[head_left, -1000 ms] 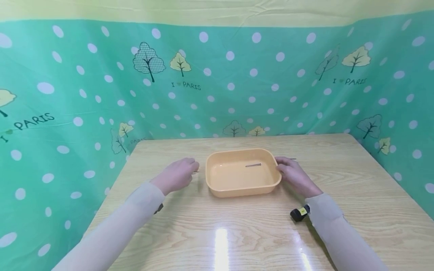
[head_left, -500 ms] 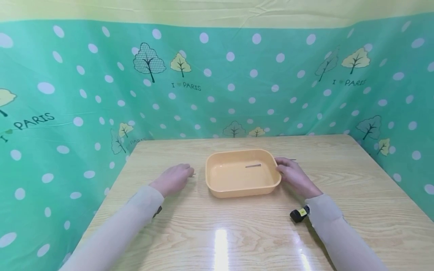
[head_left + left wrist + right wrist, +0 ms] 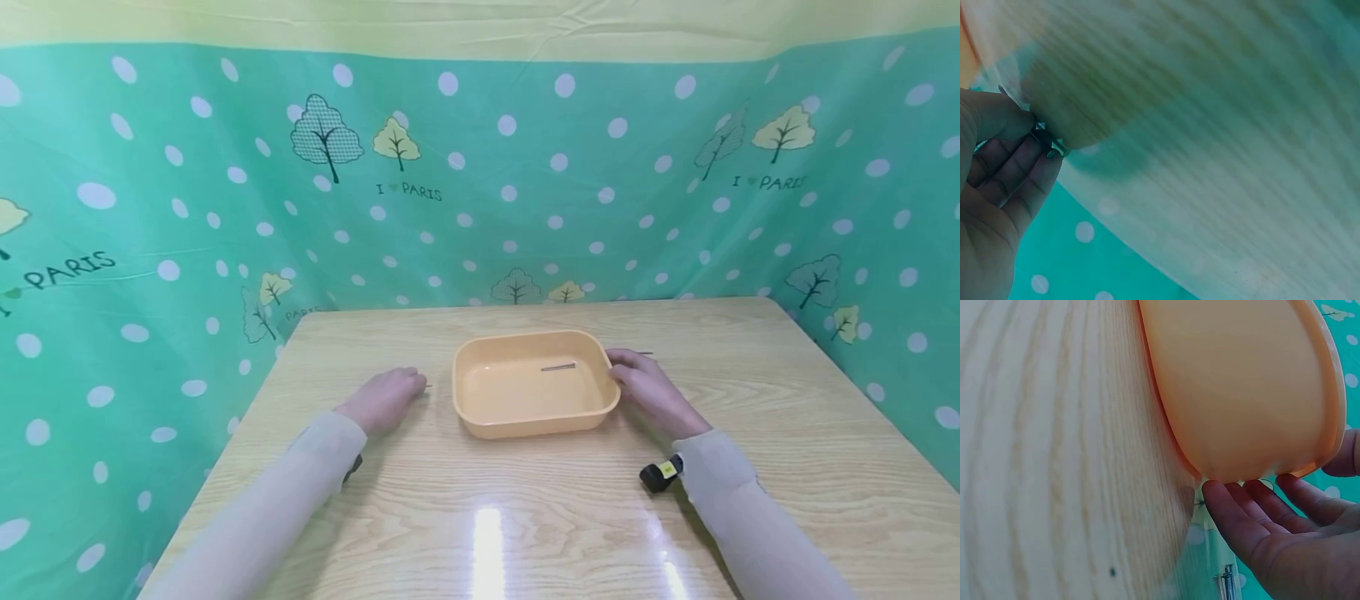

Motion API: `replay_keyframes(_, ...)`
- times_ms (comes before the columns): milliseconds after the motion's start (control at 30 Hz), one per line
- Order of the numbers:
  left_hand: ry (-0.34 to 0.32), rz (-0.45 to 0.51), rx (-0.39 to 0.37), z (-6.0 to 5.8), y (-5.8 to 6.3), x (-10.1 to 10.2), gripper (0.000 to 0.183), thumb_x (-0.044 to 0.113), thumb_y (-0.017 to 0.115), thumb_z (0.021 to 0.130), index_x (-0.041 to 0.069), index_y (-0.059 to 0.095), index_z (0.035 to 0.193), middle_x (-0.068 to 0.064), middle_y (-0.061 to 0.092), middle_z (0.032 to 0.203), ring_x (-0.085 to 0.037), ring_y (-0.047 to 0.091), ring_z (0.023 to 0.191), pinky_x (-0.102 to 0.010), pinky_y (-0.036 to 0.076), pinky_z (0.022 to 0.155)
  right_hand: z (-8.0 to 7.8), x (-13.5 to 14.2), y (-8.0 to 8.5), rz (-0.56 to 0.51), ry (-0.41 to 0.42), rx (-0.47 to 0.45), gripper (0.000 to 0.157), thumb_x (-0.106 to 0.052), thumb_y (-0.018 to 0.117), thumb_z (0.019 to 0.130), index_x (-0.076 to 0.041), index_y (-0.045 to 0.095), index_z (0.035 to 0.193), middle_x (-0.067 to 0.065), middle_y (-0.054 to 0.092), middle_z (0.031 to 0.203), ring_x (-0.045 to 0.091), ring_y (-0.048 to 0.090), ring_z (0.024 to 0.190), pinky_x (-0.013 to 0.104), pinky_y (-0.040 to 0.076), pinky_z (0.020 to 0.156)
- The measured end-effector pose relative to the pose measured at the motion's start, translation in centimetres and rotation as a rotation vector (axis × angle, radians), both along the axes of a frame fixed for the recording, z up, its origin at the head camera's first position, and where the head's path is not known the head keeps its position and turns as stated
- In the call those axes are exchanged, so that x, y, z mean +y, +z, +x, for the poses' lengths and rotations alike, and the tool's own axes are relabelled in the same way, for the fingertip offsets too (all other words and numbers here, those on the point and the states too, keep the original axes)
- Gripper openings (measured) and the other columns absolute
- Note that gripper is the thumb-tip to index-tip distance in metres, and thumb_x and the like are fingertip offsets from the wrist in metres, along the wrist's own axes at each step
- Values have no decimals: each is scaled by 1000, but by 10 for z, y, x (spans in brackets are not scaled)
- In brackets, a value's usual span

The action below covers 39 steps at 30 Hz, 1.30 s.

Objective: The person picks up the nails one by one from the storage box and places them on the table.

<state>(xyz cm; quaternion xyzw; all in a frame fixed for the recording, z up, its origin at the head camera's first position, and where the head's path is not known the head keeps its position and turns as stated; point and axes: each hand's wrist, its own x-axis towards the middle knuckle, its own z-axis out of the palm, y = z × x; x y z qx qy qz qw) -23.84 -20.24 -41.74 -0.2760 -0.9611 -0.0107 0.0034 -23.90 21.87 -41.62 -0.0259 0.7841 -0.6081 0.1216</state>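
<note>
My left hand [image 3: 384, 400], low over the table to the left of the tray, pinches a thin metal nail [image 3: 1050, 140] between thumb and fingertips. Only its ends show past the fingers, so I cannot tell whether it touches the table. An orange plastic tray [image 3: 536, 427] stands in the middle of the table. Inside it, near the back right, lies a thin nail or a close pair [image 3: 558, 367]. My right hand [image 3: 651, 387] holds the tray's right end, fingers against the outer wall and thumb at the rim.
Behind the right hand, thin metal nails [image 3: 1227, 582] lie on the table, partly hidden in the head view. The wooden table [image 3: 420, 517] ends at a green dotted curtain [image 3: 465, 208] along the back and sides. A black wrist camera [image 3: 660, 475] sits under the right sleeve.
My left hand has moved left and down, away from the tray, with the nail still in its fingers. The right hand and tray have stayed in place.
</note>
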Motion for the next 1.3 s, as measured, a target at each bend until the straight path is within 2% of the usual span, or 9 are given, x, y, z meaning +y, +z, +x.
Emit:
replay_keyframes(233, -19, 8, 11, -1, -4, 0, 15, 10, 55, 96, 11, 67, 104, -3, 65, 99, -21, 63, 90, -34, 54, 81, -1, -1, -1, -2, -8, -9, 52, -13, 41, 97, 2, 31, 146, 21, 33, 148, 35, 46, 126, 43, 43, 102)
replay_keyframes(667, 4, 7, -5, 1, -1, 0, 15, 9, 55, 95, 11, 67, 104, -1, 63, 96, -20, 62, 88, -33, 54, 79, 0, -1, 1, -5, -4, -13, 53, -13, 41, 97, 2, 30, 146, 22, 32, 149, 36, 46, 127, 44, 42, 103)
replay_keyframes(1000, 8, -10, -27, -2, -1, 0, 11, 14, 55, 96, 14, 66, 98, 4, 58, 88, -14, 59, 80, -29, 53, 74, 1, -1, 0, -2, -8, -16, 53, -13, 41, 97, 2, 29, 146, 21, 31, 149, 35, 44, 128, 45, 41, 104)
replay_keyframes(1133, -2, -19, -25, -3, 5, 1, 8, 14, 57, 95, 13, 65, 94, 5, 56, 84, -12, 56, 75, -27, 52, 71, 1, -1, 0, -5, -8, -17, 53, -13, 41, 97, 2, 29, 147, 21, 31, 149, 35, 44, 128, 45, 41, 104)
replay_keyframes(1300, -15, 7, -13, -5, 17, 5, 7, 6, 61, 90, 11, 65, 94, 3, 56, 83, -12, 55, 73, -27, 52, 68, 1, 0, 0, 0, -6, -13, 52, -13, 40, 97, 1, 30, 146, 21, 32, 149, 35, 44, 128, 45, 41, 104)
